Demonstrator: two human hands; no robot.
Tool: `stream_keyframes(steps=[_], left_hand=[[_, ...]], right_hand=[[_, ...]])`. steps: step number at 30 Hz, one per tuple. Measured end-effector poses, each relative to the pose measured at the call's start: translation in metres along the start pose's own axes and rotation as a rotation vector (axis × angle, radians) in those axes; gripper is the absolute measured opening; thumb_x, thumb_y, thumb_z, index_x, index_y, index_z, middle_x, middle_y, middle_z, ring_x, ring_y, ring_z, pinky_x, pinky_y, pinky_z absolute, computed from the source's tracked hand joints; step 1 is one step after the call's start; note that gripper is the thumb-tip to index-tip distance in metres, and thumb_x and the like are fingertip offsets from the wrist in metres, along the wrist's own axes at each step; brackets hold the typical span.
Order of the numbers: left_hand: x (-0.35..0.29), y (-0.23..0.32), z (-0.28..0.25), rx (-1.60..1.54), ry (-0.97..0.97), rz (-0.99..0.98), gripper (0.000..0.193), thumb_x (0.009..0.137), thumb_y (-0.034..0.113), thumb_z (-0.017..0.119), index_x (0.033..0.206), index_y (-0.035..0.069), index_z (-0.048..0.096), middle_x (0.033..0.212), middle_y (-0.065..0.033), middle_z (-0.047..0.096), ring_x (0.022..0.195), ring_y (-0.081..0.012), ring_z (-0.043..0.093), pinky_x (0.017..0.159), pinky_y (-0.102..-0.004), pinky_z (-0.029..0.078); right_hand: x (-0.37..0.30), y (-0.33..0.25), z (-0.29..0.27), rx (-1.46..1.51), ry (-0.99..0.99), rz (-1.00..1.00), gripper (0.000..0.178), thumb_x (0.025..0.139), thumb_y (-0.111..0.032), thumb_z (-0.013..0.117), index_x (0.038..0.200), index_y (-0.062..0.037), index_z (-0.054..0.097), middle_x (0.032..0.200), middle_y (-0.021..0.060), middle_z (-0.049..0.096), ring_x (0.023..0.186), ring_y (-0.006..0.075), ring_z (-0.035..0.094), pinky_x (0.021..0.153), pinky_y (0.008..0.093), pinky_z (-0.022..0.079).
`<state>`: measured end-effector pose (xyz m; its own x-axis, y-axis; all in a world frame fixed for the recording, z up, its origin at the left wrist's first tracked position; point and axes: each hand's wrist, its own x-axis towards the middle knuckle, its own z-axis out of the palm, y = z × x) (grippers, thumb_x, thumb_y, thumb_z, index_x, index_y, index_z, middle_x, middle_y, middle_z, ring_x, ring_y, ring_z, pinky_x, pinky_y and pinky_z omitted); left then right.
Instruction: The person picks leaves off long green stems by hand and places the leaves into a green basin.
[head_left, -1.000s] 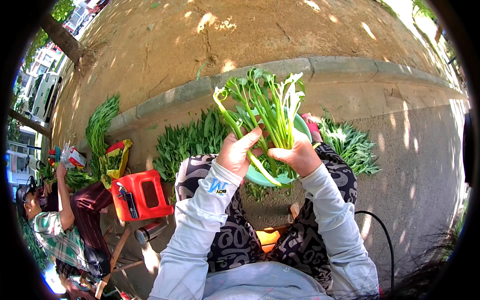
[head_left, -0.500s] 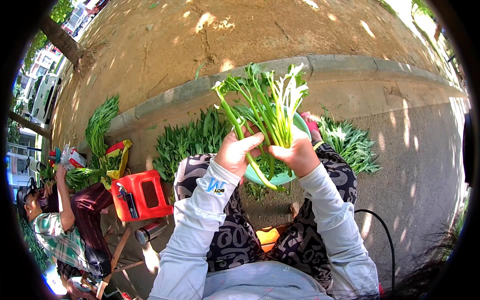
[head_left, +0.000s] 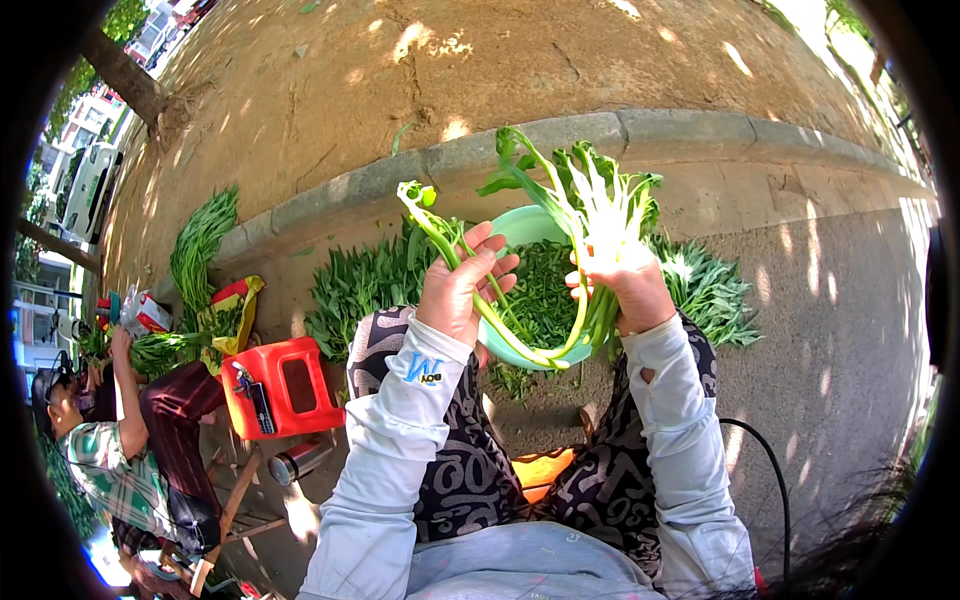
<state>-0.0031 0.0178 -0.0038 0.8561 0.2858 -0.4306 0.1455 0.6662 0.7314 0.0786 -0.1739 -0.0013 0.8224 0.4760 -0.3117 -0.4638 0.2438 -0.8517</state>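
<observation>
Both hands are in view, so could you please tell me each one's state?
Left hand: fingers loosely curled around stems.
Right hand: closed on a bunch of greens.

white sleeves (head_left: pixel 385 470) | blue-black left-cuff marking (head_left: pixel 424 369) | pale grey top (head_left: pixel 530 565) | black trousers (head_left: pixel 470 470), grey-patterned

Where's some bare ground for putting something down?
There's a big bare patch of grey pavement right of the right leafy pile, below the kerb. The brown dirt beyond the kerb is mostly bare too. It's crowded around the green basin: the left leafy pile, both hands and the green stems.
</observation>
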Motion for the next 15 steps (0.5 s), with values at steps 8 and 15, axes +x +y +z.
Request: stream_keyframes(steps=[8,15], left_hand=[[0.003,-0.002,-0.01,-0.033,-0.054,-0.021,0.027,0.088,0.015,0.057,0.114,0.008,0.055,0.094,-0.0033,0.056,0.085,-0.0162,0.057,0.079,-0.0339,0.051],[-0.005,0.004,0.008,-0.074,-0.1,-0.019,0.03,0.089,0.024,0.056,0.115,0.009,0.053,0.087,-0.0014,0.054,0.081,-0.0154,0.055,0.078,-0.0357,0.049]], right_hand=[[-0.005,-0.003,0.011,-0.101,0.078,-0.347,0.023,0.076,0.001,0.059,0.098,0.0015,0.055,0.083,0.0047,0.059,0.07,0.0122,0.059,0.062,0.0247,0.048],[-0.007,-0.002,0.001,0.018,-0.124,-0.047,0.024,0.076,-0.003,0.061,0.1,0.002,0.058,0.083,0.0087,0.063,0.066,0.0167,0.061,0.063,0.0288,0.051]])
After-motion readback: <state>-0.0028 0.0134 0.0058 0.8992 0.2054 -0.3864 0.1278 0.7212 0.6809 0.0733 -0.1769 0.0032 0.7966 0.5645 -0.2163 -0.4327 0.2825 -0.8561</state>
